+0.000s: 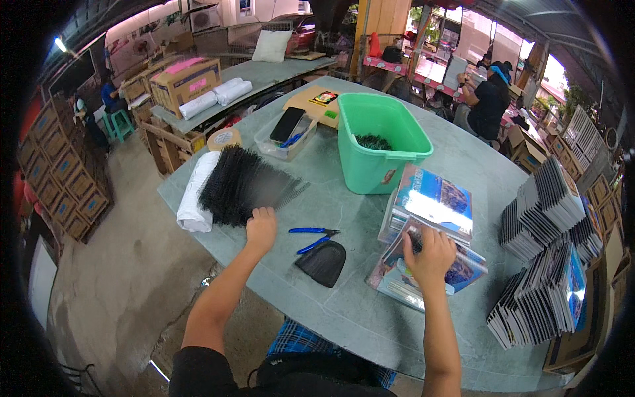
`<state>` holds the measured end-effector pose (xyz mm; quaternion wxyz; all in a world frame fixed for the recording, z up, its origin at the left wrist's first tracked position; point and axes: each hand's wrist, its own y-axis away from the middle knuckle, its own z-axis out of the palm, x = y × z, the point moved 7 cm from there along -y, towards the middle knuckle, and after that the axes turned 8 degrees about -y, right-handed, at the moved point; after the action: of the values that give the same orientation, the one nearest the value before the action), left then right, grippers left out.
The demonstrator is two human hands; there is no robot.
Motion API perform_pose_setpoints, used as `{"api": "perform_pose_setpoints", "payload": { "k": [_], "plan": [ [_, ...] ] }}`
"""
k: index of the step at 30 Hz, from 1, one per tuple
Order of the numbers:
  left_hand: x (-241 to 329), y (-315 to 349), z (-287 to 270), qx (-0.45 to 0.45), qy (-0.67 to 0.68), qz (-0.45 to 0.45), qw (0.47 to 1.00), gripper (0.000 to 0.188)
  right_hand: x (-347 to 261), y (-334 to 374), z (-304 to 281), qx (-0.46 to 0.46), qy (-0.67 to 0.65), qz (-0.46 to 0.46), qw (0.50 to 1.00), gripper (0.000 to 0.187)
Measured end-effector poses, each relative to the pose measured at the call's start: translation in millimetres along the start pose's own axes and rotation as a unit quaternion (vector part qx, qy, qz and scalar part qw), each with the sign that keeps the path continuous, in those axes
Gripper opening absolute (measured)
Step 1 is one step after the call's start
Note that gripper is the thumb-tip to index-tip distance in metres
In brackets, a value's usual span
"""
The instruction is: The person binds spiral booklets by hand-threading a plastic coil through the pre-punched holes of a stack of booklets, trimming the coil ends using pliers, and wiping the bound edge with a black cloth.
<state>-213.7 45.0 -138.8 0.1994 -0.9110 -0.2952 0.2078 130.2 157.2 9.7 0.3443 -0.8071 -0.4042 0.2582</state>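
At the near edge of a pile of black plastic binding coils (245, 188), my left hand (262, 230) has its fingers closed, apparently on coil ends; exactly how many is hidden. My right hand (431, 257) grips the upper part of a glossy blue-covered book (466, 270), thumb to the left and fingers curled over it. This book tops the nearer of two adjoining stacks. Just behind lies the other stack of books (436, 198). Between my hands are blue-handled cutting pliers (311, 231) and a dark, rounded black piece (322, 263), both untouched.
A green bin (383, 169) with black bits inside stands behind the books. A clear container (281, 145) holding a phone (288, 124), a tape roll (224, 137) and a white roll (197, 198) lie leftward. Tall book stacks (539, 291) line the right. A person (489, 99) sits beyond.
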Motion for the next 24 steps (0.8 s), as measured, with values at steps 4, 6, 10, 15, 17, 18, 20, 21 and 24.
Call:
{"api": "perform_pose_setpoints", "payload": {
  "k": [4, 6, 10, 15, 17, 18, 20, 21, 24],
  "plan": [
    [-1.5, -18.3, 5.7, 0.002, -0.014, 0.031, 0.999, 0.016, 3.7, -8.4, 1.4, 0.031, 0.004, 0.005, 1.0, 0.033],
    [-5.1, -25.7, 14.2, -0.037, -0.025, 0.049, 0.998, 0.015, 6.6, -6.0, 4.1, 0.053, 0.002, -0.007, 0.999, 0.036],
    [-3.9, -53.6, -13.1, -0.115, 0.018, 0.012, 0.993, 0.018, 10.9, -8.2, -0.1, 0.048, 0.001, 0.014, 0.999, 0.035],
    [-26.5, -33.3, 4.7, -0.164, 0.035, -0.006, 0.986, 0.022, -14.8, -2.8, -18.7, 0.048, -0.075, -0.022, 0.996, 0.034],
    [-25.5, -31.6, 13.8, -0.161, 0.03, -0.003, 0.986, 0.023, -17.7, -4.2, -15.0, -0.019, -0.081, -0.023, 0.996, 0.027],
    [-24.7, -34.1, 12.0, -0.159, 0.047, -0.006, 0.986, 0.023, -15.9, -3.6, -8.9, -0.051, -0.085, -0.019, 0.995, 0.024],
    [-24.1, -42.1, 0.4, -0.161, 0.075, -0.02, 0.984, 0.023, -6.8, -4.4, -1.1, -0.111, -0.113, 0.022, 0.987, 0.016],
    [-22.3, -47.7, -14.7, -0.167, 0.089, -0.029, 0.982, 0.023, -0.4, -6.3, 1.6, -0.152, -0.128, 0.07, 0.978, 0.016],
    [-25.4, -52.8, -38.9, -0.136, 0.125, -0.07, 0.98, 0.02, 9.5, -12.0, 6.2, -0.258, -0.153, 0.182, 0.936, 0.022]
  ]
}}
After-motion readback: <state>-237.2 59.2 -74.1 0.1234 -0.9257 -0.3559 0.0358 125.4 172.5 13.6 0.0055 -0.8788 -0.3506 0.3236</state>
